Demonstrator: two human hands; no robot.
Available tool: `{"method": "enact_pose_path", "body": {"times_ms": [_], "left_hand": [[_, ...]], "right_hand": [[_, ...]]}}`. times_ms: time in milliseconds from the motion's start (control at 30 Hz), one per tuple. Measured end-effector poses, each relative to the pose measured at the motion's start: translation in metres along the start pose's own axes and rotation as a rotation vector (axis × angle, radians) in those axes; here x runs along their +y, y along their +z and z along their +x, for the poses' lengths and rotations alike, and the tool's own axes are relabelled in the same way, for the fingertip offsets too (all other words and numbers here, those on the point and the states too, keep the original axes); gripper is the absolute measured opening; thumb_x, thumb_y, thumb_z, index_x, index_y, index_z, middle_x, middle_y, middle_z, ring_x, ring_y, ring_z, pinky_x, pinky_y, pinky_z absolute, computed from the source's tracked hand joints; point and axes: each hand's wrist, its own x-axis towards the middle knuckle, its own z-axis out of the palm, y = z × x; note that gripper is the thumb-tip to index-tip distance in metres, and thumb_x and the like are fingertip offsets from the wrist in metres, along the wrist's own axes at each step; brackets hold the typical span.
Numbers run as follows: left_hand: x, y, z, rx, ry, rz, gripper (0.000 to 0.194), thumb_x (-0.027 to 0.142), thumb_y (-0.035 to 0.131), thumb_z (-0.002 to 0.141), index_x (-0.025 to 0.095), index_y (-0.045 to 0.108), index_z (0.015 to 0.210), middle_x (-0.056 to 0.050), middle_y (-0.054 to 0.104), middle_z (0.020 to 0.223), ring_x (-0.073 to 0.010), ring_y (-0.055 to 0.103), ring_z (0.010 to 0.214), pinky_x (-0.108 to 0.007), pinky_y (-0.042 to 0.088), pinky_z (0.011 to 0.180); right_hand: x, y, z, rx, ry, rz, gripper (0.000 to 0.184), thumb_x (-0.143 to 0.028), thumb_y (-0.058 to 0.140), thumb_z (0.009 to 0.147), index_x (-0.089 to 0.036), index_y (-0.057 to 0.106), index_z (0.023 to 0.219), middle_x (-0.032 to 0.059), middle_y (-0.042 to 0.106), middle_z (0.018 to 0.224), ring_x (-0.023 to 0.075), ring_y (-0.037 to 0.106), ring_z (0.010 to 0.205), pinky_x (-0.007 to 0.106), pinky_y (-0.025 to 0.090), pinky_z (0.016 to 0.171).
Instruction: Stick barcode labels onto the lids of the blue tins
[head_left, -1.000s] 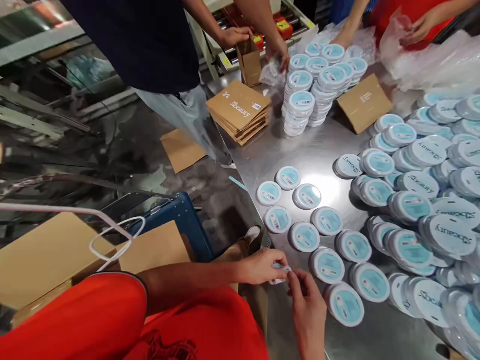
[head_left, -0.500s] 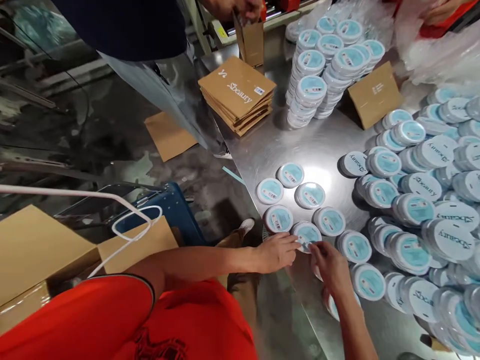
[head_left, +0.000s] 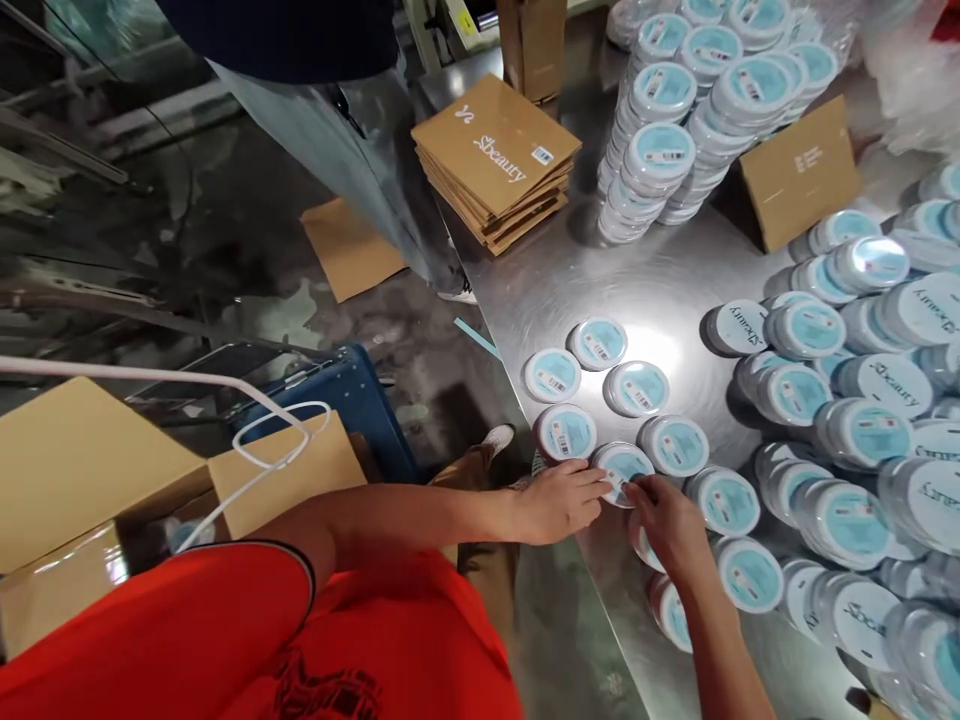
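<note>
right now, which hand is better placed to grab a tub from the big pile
Right, probably: the right hand is on the pile side of the tub both hands are at. The left hand is farther off, over the table edge.

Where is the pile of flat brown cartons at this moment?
In the head view, the pile of flat brown cartons lies above centre, on the left edge of the metal table, left of the stacks of round tubs.
</note>
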Motion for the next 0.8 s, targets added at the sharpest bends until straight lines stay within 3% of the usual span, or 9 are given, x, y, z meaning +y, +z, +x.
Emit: {"method": "enact_pose_path", "body": {"times_ms": [200,300,433,533,667,800], "left_hand": [[0.011,-0.007,0.009,-0.009,0.002,0.085,0.040,0.014,0.036,0.105,0.014,0.075,0.104,-0.016,0.056,0.149,-0.0328,0.048,0.136,-0.050,0.038,0.107],[0.014,-0.007,0.014,-0.006,-0.032,0.063,0.035,0.013,0.042,0.103,0.017,0.076,0.099,-0.016,0.060,0.144,-0.0338,0.050,0.133,-0.052,0.036,0.107],[0.012,-0.012,0.017,0.002,-0.085,-0.043,0.026,0.010,0.052,0.098,0.018,0.076,0.090,-0.012,0.063,0.141,-0.0318,0.053,0.131,-0.050,0.034,0.110],[0.014,-0.027,0.019,0.040,-0.242,-0.299,0.012,0.021,0.065,0.094,0.017,0.074,0.087,-0.011,0.074,0.118,-0.0280,0.062,0.116,-0.043,0.040,0.105],[0.027,-0.045,0.020,0.194,-0.520,-0.910,0.026,0.039,0.070,0.091,0.014,0.071,0.086,-0.004,0.071,0.083,-0.0173,0.067,0.084,-0.029,0.051,0.079],[0.037,-0.050,0.019,0.182,-0.574,-1.222,0.039,0.051,0.076,0.082,0.013,0.065,0.081,0.001,0.062,0.070,-0.0131,0.061,0.068,-0.025,0.049,0.066]], "right_hand": [[-0.002,0.011,0.006,0.017,0.007,-0.175,0.027,-0.041,0.045,0.086,-0.022,0.064,0.081,0.0106,0.072,0.081,0.0248,0.066,0.074,0.034,0.041,0.067],[-0.006,0.010,0.008,0.020,0.015,-0.259,0.026,-0.041,0.049,0.088,-0.021,0.062,0.080,0.0153,0.072,0.079,0.0270,0.067,0.070,0.035,0.041,0.062],[-0.006,-0.011,-0.004,0.147,0.215,-0.361,0.035,-0.052,0.060,0.082,-0.019,0.062,0.093,0.0207,0.073,0.086,0.0341,0.070,0.076,0.039,0.044,0.061],[-0.009,-0.026,-0.031,0.202,0.234,-0.055,0.042,-0.057,0.059,0.081,-0.020,0.062,0.101,0.0149,0.074,0.093,0.0320,0.070,0.084,0.040,0.049,0.068],[-0.029,-0.021,-0.069,0.098,0.138,0.587,0.052,-0.065,0.063,0.080,-0.021,0.067,0.107,0.0072,0.075,0.099,0.0232,0.069,0.080,0.035,0.055,0.072],[-0.050,-0.008,-0.082,0.107,0.136,0.723,0.047,-0.063,0.074,0.072,-0.021,0.072,0.092,0.0042,0.074,0.086,0.0219,0.067,0.076,0.031,0.054,0.068]]}}
